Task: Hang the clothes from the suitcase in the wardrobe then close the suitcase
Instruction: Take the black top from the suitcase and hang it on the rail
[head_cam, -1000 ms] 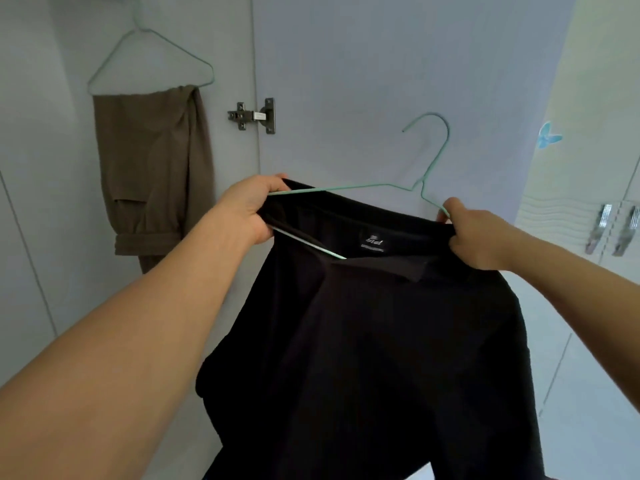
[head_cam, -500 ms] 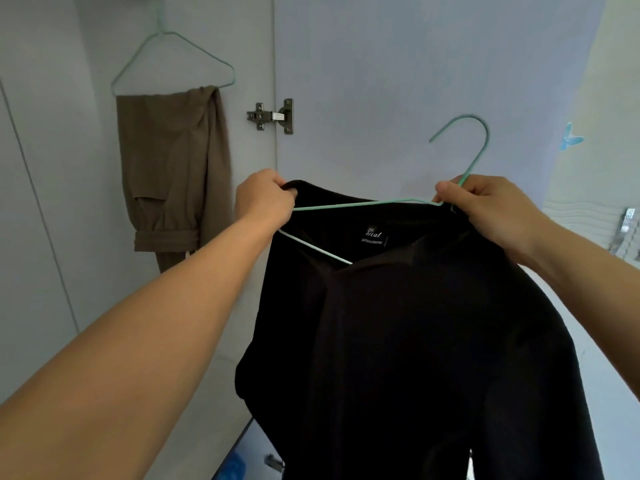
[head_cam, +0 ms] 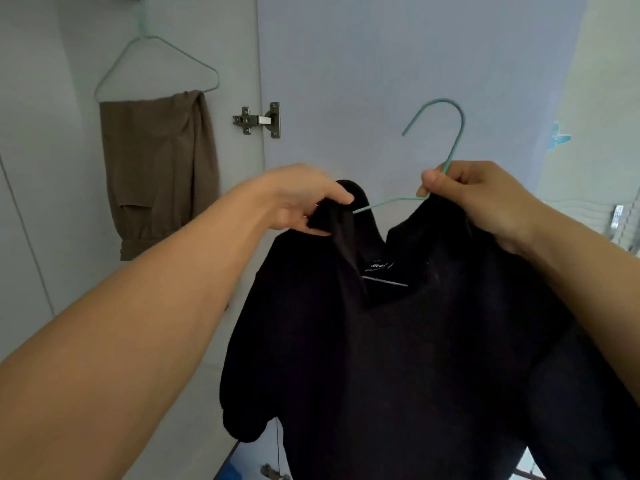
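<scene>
A black shirt [head_cam: 415, 358] hangs in front of me on a mint-green wire hanger [head_cam: 446, 133], whose hook sticks up above my hands. My left hand [head_cam: 304, 199] pinches the bunched left shoulder and collar of the shirt. My right hand [head_cam: 478, 199] grips the hanger's neck together with the shirt's right shoulder. The neck label shows inside the collar. Brown trousers [head_cam: 156, 168] hang folded over a second green hanger [head_cam: 156, 60] inside the wardrobe at the upper left. The suitcase is mostly hidden; only a blue edge [head_cam: 239, 462] shows at the bottom.
The open wardrobe door [head_cam: 398, 57] stands right behind the shirt, with a metal hinge [head_cam: 258, 120] on its left edge. White wardrobe walls fill the left. Another cabinet front with metal handles [head_cam: 620, 216] is at the far right.
My left hand has gathered the shirt's left shoulder toward the centre, narrowing the collar. My right hand shifted up onto the hanger's neck. The view has moved closer.
</scene>
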Demonstrator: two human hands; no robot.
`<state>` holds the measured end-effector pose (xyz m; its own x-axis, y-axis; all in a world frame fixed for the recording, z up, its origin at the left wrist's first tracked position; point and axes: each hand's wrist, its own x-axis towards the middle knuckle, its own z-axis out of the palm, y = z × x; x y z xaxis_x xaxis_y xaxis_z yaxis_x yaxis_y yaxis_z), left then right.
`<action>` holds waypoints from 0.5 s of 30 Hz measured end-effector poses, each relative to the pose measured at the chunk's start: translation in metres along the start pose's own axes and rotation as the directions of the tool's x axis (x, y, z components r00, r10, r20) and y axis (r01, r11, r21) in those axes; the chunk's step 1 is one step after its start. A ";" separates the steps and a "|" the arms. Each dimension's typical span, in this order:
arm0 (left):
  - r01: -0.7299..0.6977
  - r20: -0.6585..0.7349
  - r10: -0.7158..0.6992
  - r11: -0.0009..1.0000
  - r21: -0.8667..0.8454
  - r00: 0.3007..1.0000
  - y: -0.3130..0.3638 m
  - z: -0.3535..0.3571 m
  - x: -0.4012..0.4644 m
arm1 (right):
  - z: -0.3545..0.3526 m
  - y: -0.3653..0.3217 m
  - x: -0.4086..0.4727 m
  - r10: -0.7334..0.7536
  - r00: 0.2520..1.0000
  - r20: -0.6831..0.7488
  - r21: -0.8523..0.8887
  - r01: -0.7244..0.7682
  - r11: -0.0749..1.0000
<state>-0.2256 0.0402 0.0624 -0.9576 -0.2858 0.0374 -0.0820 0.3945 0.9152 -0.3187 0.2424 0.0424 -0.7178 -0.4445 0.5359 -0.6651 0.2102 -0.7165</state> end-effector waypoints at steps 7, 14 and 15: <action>-0.014 -0.043 0.090 0.550 0.835 0.995 0.006 -0.022 -0.003 | -0.033 0.011 0.001 0.095 0.993 -0.071 0.283 -0.071 0.956; -0.344 -0.035 0.497 0.648 0.680 0.867 -0.007 -0.001 0.018 | -0.042 0.011 0.007 0.069 0.992 0.107 0.258 -0.095 0.962; -0.347 -0.063 0.513 0.662 0.664 0.856 -0.008 -0.003 0.019 | -0.048 0.012 0.008 0.092 0.987 0.128 0.157 -0.112 0.981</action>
<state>-0.2422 0.0287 0.0567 -0.8444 -0.0980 0.5267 0.0948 0.9403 0.3268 -0.3420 0.2834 0.0593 -0.7437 -0.5313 0.4059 -0.5402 0.1197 -0.8330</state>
